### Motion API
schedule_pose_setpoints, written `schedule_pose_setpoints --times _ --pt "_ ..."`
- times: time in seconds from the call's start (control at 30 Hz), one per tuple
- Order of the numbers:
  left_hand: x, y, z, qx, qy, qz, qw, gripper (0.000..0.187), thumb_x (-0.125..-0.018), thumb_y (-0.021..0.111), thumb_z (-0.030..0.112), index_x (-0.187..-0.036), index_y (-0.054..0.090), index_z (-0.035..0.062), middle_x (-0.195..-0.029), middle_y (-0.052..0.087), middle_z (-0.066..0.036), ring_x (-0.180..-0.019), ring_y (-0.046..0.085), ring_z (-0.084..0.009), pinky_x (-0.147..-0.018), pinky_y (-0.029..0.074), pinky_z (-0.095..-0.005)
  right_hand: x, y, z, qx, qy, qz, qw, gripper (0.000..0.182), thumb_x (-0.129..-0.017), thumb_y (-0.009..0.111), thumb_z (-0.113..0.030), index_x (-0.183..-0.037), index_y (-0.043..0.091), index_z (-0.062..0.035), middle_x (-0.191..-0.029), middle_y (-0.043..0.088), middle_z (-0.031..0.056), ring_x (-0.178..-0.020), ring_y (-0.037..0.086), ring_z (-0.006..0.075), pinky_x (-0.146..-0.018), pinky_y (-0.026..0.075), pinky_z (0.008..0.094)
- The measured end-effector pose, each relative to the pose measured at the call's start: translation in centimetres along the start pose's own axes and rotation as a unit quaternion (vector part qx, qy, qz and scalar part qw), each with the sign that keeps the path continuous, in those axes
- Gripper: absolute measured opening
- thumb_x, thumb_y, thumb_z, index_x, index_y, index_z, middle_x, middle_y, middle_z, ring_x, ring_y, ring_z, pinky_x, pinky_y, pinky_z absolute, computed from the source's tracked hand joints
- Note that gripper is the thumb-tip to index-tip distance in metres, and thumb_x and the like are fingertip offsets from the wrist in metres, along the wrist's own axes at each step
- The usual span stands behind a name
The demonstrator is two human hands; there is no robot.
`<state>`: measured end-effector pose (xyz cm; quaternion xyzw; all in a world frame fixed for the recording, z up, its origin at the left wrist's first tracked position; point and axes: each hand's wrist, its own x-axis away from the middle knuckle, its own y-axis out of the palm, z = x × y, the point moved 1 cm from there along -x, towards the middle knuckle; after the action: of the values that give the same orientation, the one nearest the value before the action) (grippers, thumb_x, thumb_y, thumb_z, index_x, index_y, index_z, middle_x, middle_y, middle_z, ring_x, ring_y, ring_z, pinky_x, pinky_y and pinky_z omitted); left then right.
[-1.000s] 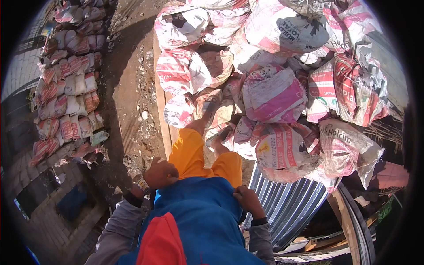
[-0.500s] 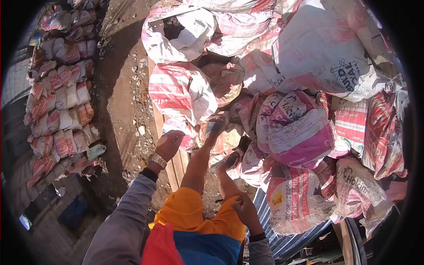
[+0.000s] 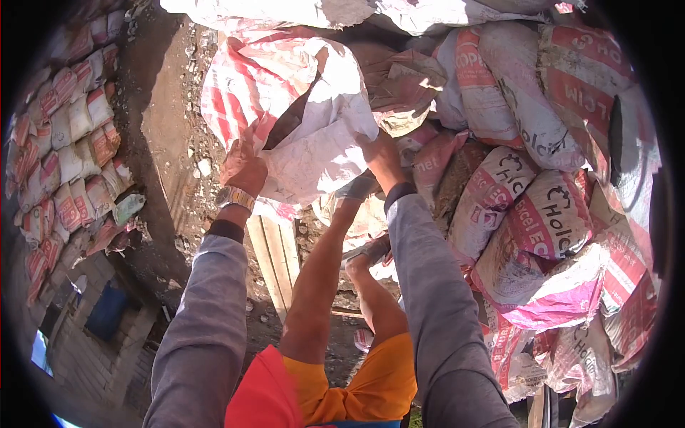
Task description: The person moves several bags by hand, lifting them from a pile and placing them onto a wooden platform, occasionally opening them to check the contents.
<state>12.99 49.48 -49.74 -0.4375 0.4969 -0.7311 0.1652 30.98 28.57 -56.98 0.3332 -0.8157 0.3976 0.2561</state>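
Observation:
A white-and-red woven sack [image 3: 325,153] lies before me with its mouth gaping and its white edge folded toward me. At its left edge my left hand [image 3: 243,165], wearing a metal watch, is closed on the fabric. My right hand [image 3: 383,161] pinches the sack's right edge, thumb on top. The fingertips of both hands are partly hidden by the fabric. Below the sack, my legs straddle the pile, and one shoe [image 3: 357,187] shows just under the sack's near edge.
Printed sacks [image 3: 549,217] are heaped on the right. Another stack of sacks [image 3: 75,146] stands on the far left, across a stony dirt strip [image 3: 160,107]. Wooden planks [image 3: 275,257] lie beside my leg.
Both hands have reached forward and taken hold of the sack; before, the left was free and the right was by my thigh. The view has shifted as well.

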Motion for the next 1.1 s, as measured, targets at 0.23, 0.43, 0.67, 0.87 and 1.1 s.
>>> schedule_pose_setpoints --times 0.23,0.43,0.67,0.87,1.1 --pt "1.5 -16.1 -10.6 0.427 -0.174 0.168 0.872 0.024 -0.087 0.056 0.01 -0.109 0.063 0.002 -0.092 0.062 -0.003 -0.072 0.06 -0.0124 -0.062 0.051 -0.0273 6.3 -10.0 -12.5 -0.111 -0.059 -0.142 0.982 0.042 -0.09 0.055 -0.035 -0.113 0.06 -0.0001 -0.084 0.065 0.0135 -0.08 0.063 0.0217 -0.076 0.047 0.0342" --pt "-0.7 -17.3 -10.0 0.564 -0.304 0.181 0.746 0.038 -0.093 0.056 0.029 -0.125 0.053 0.0094 -0.106 0.062 -0.003 -0.088 0.057 -0.0114 -0.079 0.045 -0.0271 4.9 -10.6 -10.7 -0.163 -0.171 -0.161 0.958 0.103 -0.074 0.077 -0.041 -0.145 0.015 -0.0008 -0.135 0.039 0.0205 -0.122 0.043 0.0272 -0.102 0.036 0.0371" --pt "3.5 -10.8 -6.9 0.754 -0.007 -0.005 0.657 0.09 -0.078 0.066 0.057 -0.145 0.026 0.0109 -0.147 0.031 -0.008 -0.136 0.027 -0.0218 -0.113 0.018 -0.0404 -2.0 -4.4 -7.6 -0.078 -0.267 -0.101 0.955 0.094 -0.075 0.077 -0.019 -0.147 0.016 -0.0079 -0.142 0.035 0.0195 -0.128 0.039 0.0298 -0.099 0.043 0.0359" --pt "-3.3 -8.7 -11.7 0.613 -0.058 0.005 0.788 0.079 -0.069 0.079 0.049 -0.128 0.046 0.0074 -0.116 0.057 -0.006 -0.108 0.053 -0.0197 -0.093 0.042 -0.0342 -3.5 -0.3 -13.7 -0.024 -0.49 -0.042 0.87 0.047 -0.09 0.058 -0.021 -0.134 0.045 -0.0084 -0.126 0.051 0.0159 -0.119 0.047 0.0317 -0.097 0.042 0.0412" --pt "-11.1 -8.7 -5.3 0.64 -0.097 0.011 0.762 0.051 -0.085 0.065 0.047 -0.104 0.065 -0.0003 -0.091 0.065 -0.005 -0.079 0.057 -0.0127 -0.07 0.046 -0.0274 -2.3 0.0 -20.1 -0.157 -0.149 -0.244 0.945 0.064 -0.096 0.04 -0.054 -0.13 0.05 -0.0011 -0.127 0.053 0.0163 -0.121 0.048 0.0245 -0.103 0.034 0.0338"
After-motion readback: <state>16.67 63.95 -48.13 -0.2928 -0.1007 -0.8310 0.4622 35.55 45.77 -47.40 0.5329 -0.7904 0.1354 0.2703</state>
